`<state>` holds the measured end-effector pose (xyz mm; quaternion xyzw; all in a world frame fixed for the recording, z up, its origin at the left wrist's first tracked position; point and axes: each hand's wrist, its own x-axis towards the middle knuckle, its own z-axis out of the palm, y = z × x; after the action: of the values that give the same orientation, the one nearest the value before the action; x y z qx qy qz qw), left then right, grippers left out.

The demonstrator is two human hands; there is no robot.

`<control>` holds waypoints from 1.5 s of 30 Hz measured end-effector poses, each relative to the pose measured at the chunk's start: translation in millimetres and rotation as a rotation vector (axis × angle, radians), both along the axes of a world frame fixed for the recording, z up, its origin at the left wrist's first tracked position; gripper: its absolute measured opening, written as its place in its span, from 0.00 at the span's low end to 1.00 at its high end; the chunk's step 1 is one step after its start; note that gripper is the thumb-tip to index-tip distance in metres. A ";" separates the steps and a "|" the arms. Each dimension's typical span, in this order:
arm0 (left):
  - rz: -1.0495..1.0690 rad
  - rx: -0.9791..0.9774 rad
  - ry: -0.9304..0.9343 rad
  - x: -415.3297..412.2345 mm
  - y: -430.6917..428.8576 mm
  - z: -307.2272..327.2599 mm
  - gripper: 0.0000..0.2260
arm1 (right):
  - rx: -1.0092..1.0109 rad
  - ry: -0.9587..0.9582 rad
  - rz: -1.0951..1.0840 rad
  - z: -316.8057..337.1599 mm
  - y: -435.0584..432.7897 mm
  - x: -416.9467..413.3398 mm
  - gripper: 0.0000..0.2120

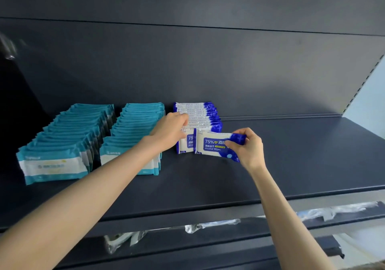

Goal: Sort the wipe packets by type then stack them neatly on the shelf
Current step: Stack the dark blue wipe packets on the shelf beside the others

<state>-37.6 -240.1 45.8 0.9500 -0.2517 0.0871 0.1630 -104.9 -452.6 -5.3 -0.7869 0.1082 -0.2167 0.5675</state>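
Blue-and-white plastic wipe packet (214, 145): likely light, floppy, slick; grip crimped end
Right hand (249, 147): fingertips pinching it
Left hand (170, 129): curled on blue packet row (200, 113)

Matt dark metal shelf (291, 155); glossy plastic-film wipe packets (212, 146), teal (54, 165) and blue-white.

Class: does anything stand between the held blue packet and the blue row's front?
Nothing visible does. The blue packet, pinched by the right hand, faces the blue row; the left hand holds the row's left edge.
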 end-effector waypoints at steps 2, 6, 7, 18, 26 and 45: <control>-0.016 -0.044 0.043 2.2 4.4 1.2 0.11 | -0.026 -0.001 0.004 1.6 5.6 4.3 0.13; -0.059 -0.020 0.089 2.9 9.2 2.6 0.15 | -0.057 0.008 0.055 2.0 18.9 13.9 0.13; -0.061 -0.019 0.088 1.8 8.9 2.4 0.16 | -0.064 0.013 0.068 1.8 21.7 16.5 0.13; -0.020 0.086 -0.029 -6.7 0.4 -1.2 0.16 | -0.482 -0.065 0.045 -12.5 27.2 31.0 0.31; -0.031 0.234 -0.141 -3.5 -3.2 -4.0 0.16 | -0.787 0.041 0.191 -15.2 18.2 35.9 0.39; -0.011 0.400 -0.184 -1.3 -4.7 -0.4 0.17 | -0.861 0.081 0.118 -13.0 28.5 31.4 0.36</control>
<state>-38.8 -244.9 45.4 0.9500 -0.2831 0.1211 -0.0517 -73.6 -424.1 -18.3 -0.9645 -0.0151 -0.1781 0.1943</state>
